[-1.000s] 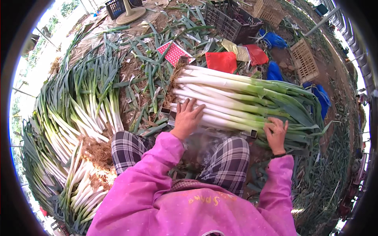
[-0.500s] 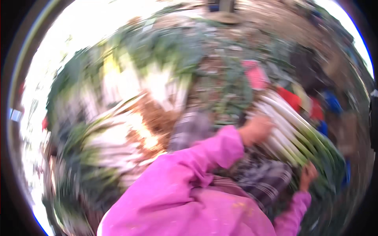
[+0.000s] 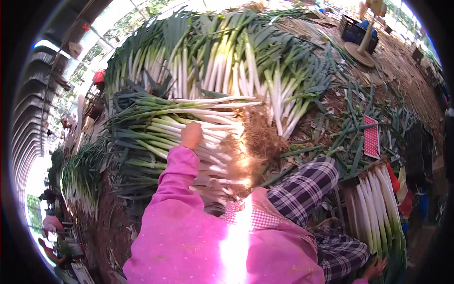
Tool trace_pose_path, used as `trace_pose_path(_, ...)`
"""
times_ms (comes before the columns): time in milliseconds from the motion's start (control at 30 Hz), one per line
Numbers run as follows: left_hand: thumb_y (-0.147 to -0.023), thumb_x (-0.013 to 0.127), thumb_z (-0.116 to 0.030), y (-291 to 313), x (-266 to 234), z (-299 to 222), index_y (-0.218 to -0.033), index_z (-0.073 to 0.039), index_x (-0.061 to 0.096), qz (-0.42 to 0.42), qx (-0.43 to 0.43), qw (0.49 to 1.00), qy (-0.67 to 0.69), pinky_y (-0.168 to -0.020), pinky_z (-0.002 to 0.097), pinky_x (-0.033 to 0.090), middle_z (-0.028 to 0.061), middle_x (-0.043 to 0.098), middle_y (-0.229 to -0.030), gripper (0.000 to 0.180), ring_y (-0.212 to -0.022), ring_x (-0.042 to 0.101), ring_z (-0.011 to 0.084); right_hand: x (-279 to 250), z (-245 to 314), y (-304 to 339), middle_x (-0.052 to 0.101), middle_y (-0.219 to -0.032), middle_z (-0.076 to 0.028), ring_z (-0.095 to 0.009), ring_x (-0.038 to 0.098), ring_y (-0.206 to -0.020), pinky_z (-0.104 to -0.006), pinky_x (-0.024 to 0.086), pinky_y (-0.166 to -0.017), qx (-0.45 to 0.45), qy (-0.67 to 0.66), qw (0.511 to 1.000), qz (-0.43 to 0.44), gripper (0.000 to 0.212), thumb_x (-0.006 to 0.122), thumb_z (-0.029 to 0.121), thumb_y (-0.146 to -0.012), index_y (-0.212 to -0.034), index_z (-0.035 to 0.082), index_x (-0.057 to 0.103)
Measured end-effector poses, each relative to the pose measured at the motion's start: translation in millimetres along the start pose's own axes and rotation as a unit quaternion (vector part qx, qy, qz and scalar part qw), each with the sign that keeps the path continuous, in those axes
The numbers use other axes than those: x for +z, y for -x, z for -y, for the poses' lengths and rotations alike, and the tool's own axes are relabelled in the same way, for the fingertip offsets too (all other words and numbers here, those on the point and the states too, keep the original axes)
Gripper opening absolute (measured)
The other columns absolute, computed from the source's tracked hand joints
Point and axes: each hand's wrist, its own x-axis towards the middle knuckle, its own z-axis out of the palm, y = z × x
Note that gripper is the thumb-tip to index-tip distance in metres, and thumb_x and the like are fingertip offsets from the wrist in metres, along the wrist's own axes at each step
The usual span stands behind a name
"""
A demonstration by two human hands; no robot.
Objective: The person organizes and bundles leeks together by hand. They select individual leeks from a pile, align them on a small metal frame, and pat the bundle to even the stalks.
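Observation:
My left hand (image 3: 191, 136) reaches into a pile of leeks (image 3: 161, 124) on my left. Its fingers are closed round a stalk; the fingertips are hidden. The white ends and brown hairy roots (image 3: 257, 137) of this pile point right, toward my knee. At the lower right, a row of trimmed leeks (image 3: 373, 203) lies side by side, white ends away from me and green leaves toward me. My right hand (image 3: 375, 269) rests at the edge of their leaves with fingers stretched out, partly cut off by the picture's edge.
More leeks (image 3: 220, 61) lie in a wide row beyond the pile. A red patterned card (image 3: 371, 137) lies among cut leaves to the right. A dark crate (image 3: 358, 34) and a stand with a round base (image 3: 360, 53) are at the far right. Another leek heap (image 3: 80, 170) lies far left.
The view has swung right to left, and the blur is gone. My left hand has left the trimmed leeks for the rooted pile. My right hand stays by the trimmed leeks' leaves.

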Motion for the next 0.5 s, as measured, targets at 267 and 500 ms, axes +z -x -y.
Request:
trace_pose_path(267, -0.084, 0.056, -0.021, 46, -23, -5, -0.095, -0.011, 0.064, 0.057, 0.079, 0.993, -0.070, -0.078, 0.0448, 0.048, 0.0107, 0.058, -0.101, 0.017, -0.102, 0.054, 0.0296, -48, 17, 24, 0.066, -0.104, -0.018, -0.035, 0.062, -0.095, -0.0454, 0.048, -0.086, -0.149, -0.012, 0.964, -0.221, 0.043, 0.063, 0.044, -0.082, -0.107, 0.009, 0.069)
trace_pose_path(500, -0.081, 0.056, -0.019, 50, -28, 4, -0.087, -0.012, 0.065, -0.043, 0.159, 0.982, -0.091, -0.074, 0.0411, 0.049, 0.0084, 0.063, -0.084, 0.013, -0.086, 0.062, 0.0276, -28, 9, 25, 0.068, -0.095, -0.017, -0.037, 0.064, -0.082, -0.0477, 0.050, -0.075, -0.132, -0.005, 0.950, -0.283, 0.052, 0.062, 0.051, -0.080, -0.101, 0.005, 0.069)
